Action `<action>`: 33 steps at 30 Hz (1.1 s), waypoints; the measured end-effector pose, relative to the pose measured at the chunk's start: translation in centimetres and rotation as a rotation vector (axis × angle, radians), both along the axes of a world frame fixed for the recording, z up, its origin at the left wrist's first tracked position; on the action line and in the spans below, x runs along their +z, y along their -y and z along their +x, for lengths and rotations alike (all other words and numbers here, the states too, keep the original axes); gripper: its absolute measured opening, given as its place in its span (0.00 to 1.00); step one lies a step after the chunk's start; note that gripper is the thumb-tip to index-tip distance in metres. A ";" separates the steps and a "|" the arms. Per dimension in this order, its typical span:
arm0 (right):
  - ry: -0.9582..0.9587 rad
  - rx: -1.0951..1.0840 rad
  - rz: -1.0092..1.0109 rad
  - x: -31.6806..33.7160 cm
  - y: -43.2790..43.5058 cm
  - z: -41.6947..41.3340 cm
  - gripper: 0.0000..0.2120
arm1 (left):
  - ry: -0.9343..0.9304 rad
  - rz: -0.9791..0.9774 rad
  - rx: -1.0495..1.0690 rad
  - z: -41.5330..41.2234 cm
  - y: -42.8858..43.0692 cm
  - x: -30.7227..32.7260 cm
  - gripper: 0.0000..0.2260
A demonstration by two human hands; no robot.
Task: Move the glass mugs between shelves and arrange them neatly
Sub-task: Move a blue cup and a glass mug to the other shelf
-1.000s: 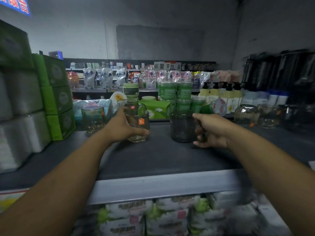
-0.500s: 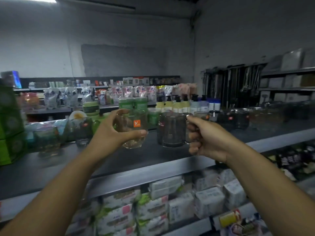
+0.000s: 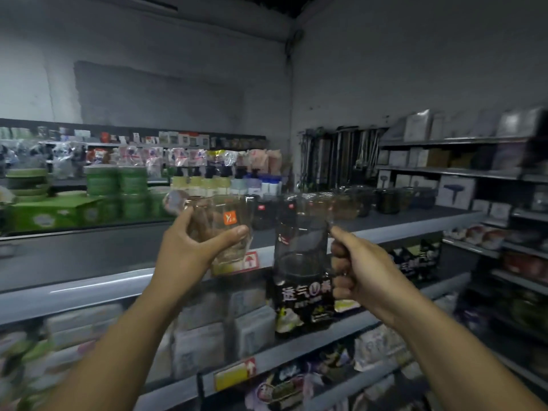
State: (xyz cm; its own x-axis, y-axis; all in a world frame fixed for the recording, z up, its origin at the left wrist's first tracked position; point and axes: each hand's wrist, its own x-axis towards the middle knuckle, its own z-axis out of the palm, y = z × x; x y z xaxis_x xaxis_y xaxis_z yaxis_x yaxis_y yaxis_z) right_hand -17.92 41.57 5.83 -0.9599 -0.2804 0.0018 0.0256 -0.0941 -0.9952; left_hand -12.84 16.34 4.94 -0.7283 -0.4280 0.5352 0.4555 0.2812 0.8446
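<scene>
Right hand [image 3: 364, 271]: fingers [image 3: 341, 253] clenched on the handle of the dark mug [image 3: 299, 250].
Left hand [image 3: 189, 256]: fingers wrapped round the clear mug [image 3: 221, 229] (orange sticker).
Mugs: side by side, in the air before the shelf [image 3: 89, 287].

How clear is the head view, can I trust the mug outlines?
Head view: dim, bluish light; motion blur smears the packs below; the clear mug in the left hand nearly vanishes, only its orange label stands out; the dark mug in the right hand reads better; wide-angle slightly bows the shelf edge.
</scene>
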 end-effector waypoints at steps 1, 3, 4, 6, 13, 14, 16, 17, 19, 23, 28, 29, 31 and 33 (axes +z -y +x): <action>0.007 -0.019 0.004 -0.3 -2.1 -0.5 0.20 | 0.015 -0.001 -0.006 -1.0 -1.9 -0.4 0.25; 0.024 -0.051 0.003 -1.0 -5.9 -1.7 0.19 | 0.043 0.002 -0.019 -3.2 -5.2 -1.2 0.25; 0.029 -0.062 0.005 -1.3 -7.3 -2.3 0.19 | 0.055 -0.009 -0.020 -4.1 -6.2 -1.5 0.24; 0.037 -0.076 0.007 -1.9 -9.9 -4.1 0.20 | 0.079 -0.037 -0.007 -6.2 -8.1 -1.9 0.22; 0.006 -0.052 -0.058 -2.5 -11.6 -10.7 0.21 | 0.070 -0.084 0.161 -12.7 -6.2 -1.4 0.33; -0.004 -0.030 -0.057 -2.4 -11.2 -11.5 0.21 | 0.076 -0.079 0.185 -13.4 -5.3 -1.2 0.36; -0.028 0.032 -0.052 -2.2 -9.9 -13.2 0.21 | 0.083 -0.075 0.261 -14.8 -3.5 -0.9 0.33; -0.031 0.061 -0.054 -2.0 -9.2 -14.1 0.21 | 0.090 -0.068 0.301 -15.4 -2.7 -0.7 0.30; -0.027 0.106 -0.064 -1.4 -7.8 -15.7 0.21 | 0.124 -0.050 0.370 -16.5 -1.1 -0.5 0.29; -0.050 0.192 -0.043 -1.0 -5.7 -18.4 0.20 | 0.206 -0.025 0.457 -18.4 1.7 -0.6 0.38; -0.064 0.306 -0.027 -0.8 -3.3 -21.2 0.19 | 0.278 -0.029 0.474 -19.8 3.6 -1.0 0.41; -0.064 0.327 -0.033 -0.9 -2.8 -21.5 0.19 | 0.291 -0.028 0.470 -20.2 3.8 -1.1 0.40; -0.070 0.367 -0.036 -0.9 -1.7 -22.2 0.20 | 0.301 -0.037 0.473 -20.9 4.4 -1.2 0.38; -0.072 0.402 -0.018 -0.9 -0.4 -22.7 0.20 | 0.312 -0.045 0.481 -21.4 4.9 -1.2 0.36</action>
State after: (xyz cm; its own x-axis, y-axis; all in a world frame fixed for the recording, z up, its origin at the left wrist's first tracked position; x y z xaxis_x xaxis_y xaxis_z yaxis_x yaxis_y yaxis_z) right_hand -40.62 42.01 4.89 -0.7708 -0.6328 0.0738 -0.0061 -0.1086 -0.9941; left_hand -34.29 11.45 3.76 -0.5834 -0.7321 0.3517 -0.0010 0.4337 0.9011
